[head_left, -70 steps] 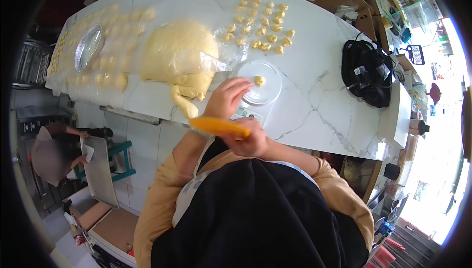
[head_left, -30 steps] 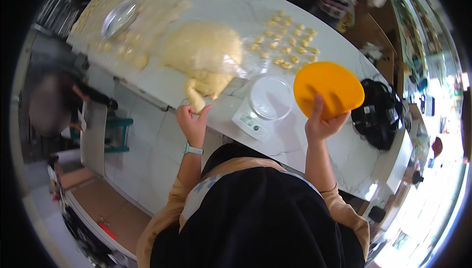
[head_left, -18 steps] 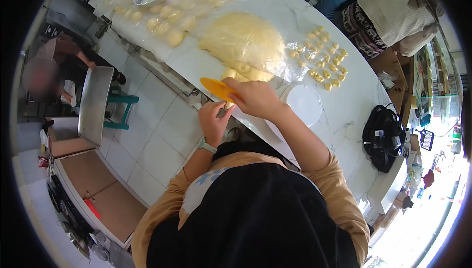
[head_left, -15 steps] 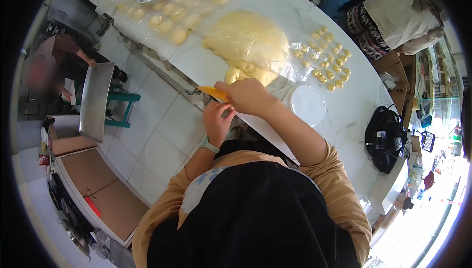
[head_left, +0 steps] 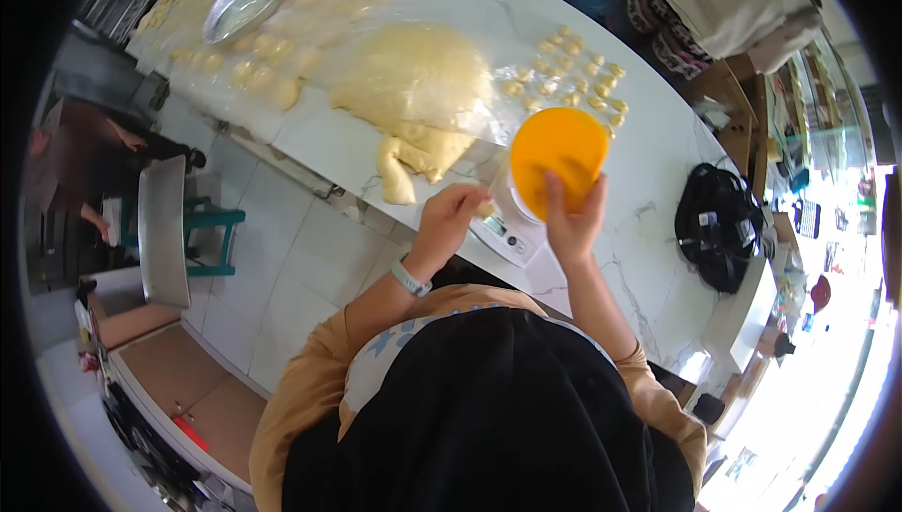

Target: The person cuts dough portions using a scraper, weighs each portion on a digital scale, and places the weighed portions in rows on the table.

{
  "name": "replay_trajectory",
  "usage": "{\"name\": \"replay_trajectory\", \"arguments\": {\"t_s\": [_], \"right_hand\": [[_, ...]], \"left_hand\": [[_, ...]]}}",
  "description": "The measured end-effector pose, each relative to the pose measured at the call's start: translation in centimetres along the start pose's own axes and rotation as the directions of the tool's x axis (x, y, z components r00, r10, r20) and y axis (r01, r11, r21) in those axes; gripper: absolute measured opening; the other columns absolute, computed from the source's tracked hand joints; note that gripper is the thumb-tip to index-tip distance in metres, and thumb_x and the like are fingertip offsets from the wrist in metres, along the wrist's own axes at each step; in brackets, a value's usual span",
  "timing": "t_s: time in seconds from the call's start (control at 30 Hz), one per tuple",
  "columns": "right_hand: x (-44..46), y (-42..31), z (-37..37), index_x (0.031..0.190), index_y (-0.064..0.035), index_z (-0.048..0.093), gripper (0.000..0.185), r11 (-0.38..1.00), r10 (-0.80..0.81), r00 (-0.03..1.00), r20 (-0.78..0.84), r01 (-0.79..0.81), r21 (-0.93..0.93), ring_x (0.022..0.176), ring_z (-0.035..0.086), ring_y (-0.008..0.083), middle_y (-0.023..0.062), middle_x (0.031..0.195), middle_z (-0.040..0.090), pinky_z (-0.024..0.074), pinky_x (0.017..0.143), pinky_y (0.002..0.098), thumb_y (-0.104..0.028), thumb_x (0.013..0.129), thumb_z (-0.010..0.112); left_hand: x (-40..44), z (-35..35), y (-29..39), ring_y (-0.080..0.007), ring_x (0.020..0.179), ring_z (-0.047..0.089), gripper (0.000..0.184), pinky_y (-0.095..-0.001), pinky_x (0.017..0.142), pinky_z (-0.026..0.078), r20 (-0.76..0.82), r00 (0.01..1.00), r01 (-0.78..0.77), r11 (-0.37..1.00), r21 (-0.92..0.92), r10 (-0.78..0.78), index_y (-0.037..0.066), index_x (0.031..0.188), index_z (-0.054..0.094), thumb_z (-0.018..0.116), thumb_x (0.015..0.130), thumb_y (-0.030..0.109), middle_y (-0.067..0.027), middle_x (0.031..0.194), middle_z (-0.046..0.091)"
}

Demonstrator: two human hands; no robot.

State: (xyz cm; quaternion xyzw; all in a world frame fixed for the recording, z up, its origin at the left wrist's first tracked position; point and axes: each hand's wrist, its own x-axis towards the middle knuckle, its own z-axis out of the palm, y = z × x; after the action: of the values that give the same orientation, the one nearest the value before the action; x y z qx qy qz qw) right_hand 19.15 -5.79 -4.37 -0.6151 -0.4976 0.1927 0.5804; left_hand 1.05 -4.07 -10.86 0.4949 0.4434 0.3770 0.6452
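My right hand (head_left: 576, 223) grips an orange plastic dough scraper (head_left: 556, 150), its broad face turned up over a kitchen scale (head_left: 512, 241). The scraper hides most of the scale's top; the display and front edge show. My left hand (head_left: 449, 225) pinches a small piece of dough (head_left: 485, 209) at the scale's left edge. Beyond that hand lies a loose lump of dough (head_left: 413, 155), with a thick strip hanging toward the table edge. It joins or touches a large dough mass (head_left: 413, 70) under clear plastic.
Small dough pieces (head_left: 573, 75) sit to the right of the big dough. Dough balls (head_left: 268, 66) under plastic and a foil pan (head_left: 242, 7) are at far left. A black bag (head_left: 719, 230) is on the right. A person (head_left: 80, 150) stands by a metal tray (head_left: 164, 230); another is at upper right.
My right hand has moved right from the dough to above the scale, with the scraper turned face up. My left hand has risen to the scale with a dough piece. The view has shifted.
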Motion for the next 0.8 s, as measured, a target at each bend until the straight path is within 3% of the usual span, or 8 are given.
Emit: {"name": "replay_trajectory", "arguments": {"t_s": [0.07,0.1,0.3,0.4,0.5,0.6,0.63,0.8], "right_hand": [[0.9,-0.8,-2.7,0.114,-0.0011,0.05,0.033,0.998,-0.031,0.996,-0.079,0.026,-0.058,0.088,0.065,0.018,0.0138,0.099,0.066,0.0521,0.076,0.0299,-0.015,0.09,0.067],[1.2,-1.0,-3.8,0.115,-0.0013,0.05,0.034,0.995,-0.049,0.992,-0.115,0.039,-0.087,0.089,0.064,0.0175,0.0133,0.1,0.065,0.0516,0.077,0.0295,-0.015,0.09,0.067],[-0.1,0.2,-8.4,0.116,-0.0013,0.049,0.035,0.995,0.084,0.976,-0.202,-0.094,-0.036,0.095,0.059,0.0137,0.0077,0.103,0.062,0.0487,0.081,0.0268,-0.013,0.089,0.068],[-0.8,-0.7,-9.1,0.117,-0.0021,0.049,0.035,0.98,0.062,0.997,-0.04,-0.068,-0.186,0.086,0.067,0.0189,0.0146,0.098,0.068,0.0526,0.074,0.0306,-0.015,0.089,0.066],[-1.5,-1.3,-7.7,0.122,-0.0029,0.043,0.04,0.978,0.14,0.962,0.236,-0.098,-0.182,0.076,0.07,0.0312,0.0196,0.091,0.069,0.0548,0.066,0.0365,-0.015,0.089,0.062],[-1.1,-2.8,-4.6,0.127,-0.0043,0.037,0.045,0.953,0.249,0.812,0.528,-0.107,-0.284,0.07,0.065,0.0423,0.0236,0.083,0.066,0.0538,0.061,0.0451,-0.016,0.089,0.058],[-1.1,-2.5,-3.2,0.128,-0.0033,0.037,0.044,0.957,0.166,0.8,0.577,0.011,-0.29,0.065,0.066,0.0378,0.0197,0.077,0.066,0.0532,0.059,0.0415,-0.016,0.091,0.056],[-2.6,-2.0,5.0,0.128,-0.002,0.038,0.047,0.869,0.079,0.618,0.783,0.343,-0.358,0.064,0.065,0.0357,0.0163,0.071,0.064,0.0528,0.058,0.0423,-0.015,0.087,0.058]], "left_hand": [[2.4,3.2,1.6,-0.0148,0.105,0.06,0.022,-0.0299,0.089,0.052,0.1,0.99,0.126,0.939,-0.319,-0.099,-0.002,0.112,0.06,0.06,0.094,0.011,-0.0088,0.109,0.061],[2.8,4.3,2.6,-0.0168,0.105,0.061,0.028,-0.0281,0.093,0.05,0.124,0.989,0.121,0.932,-0.34,-0.084,-0.002,0.118,0.059,0.061,0.093,0.009,-0.0099,0.113,0.061],[2.5,6.8,2.6,-0.0219,0.095,0.065,0.03,-0.0289,0.081,0.053,0.012,0.926,-0.373,0.908,0.192,0.378,0.0,0.113,0.062,0.069,0.084,0.002,-0.0128,0.101,0.065],[0.0,4.9,2.9,-0.029,0.093,0.063,0.025,-0.0357,0.08,0.051,-0.082,0.747,-0.499,0.638,0.587,0.659,0.002,0.106,0.065,0.071,0.082,0.005,-0.0138,0.098,0.064],[-2.2,1.1,0.0,-0.03,0.093,0.061,0.022,-0.0389,0.082,0.048,-0.144,0.735,-0.355,0.557,0.751,0.663,0.004,0.102,0.066,0.071,0.081,0.007,-0.0128,0.099,0.064],[-3.9,-2.0,-2.5,-0.0294,0.092,0.06,0.021,-0.0384,0.082,0.048,-0.055,0.832,-0.298,0.528,0.795,0.553,0.004,0.099,0.066,0.072,0.079,0.006,-0.0115,0.098,0.064],[-4.2,-1.8,-1.4,-0.0294,0.09,0.06,0.021,-0.0381,0.082,0.048,-0.028,0.799,-0.317,0.461,0.829,0.6,0.004,0.096,0.065,0.074,0.077,0.006,-0.0104,0.098,0.065],[-4.3,-2.9,-1.4,-0.0264,0.084,0.061,0.02,-0.0343,0.077,0.05,-0.003,0.867,-0.333,0.585,0.739,0.498,0.003,0.093,0.065,0.074,0.076,0.005,-0.0107,0.097,0.065]]}}
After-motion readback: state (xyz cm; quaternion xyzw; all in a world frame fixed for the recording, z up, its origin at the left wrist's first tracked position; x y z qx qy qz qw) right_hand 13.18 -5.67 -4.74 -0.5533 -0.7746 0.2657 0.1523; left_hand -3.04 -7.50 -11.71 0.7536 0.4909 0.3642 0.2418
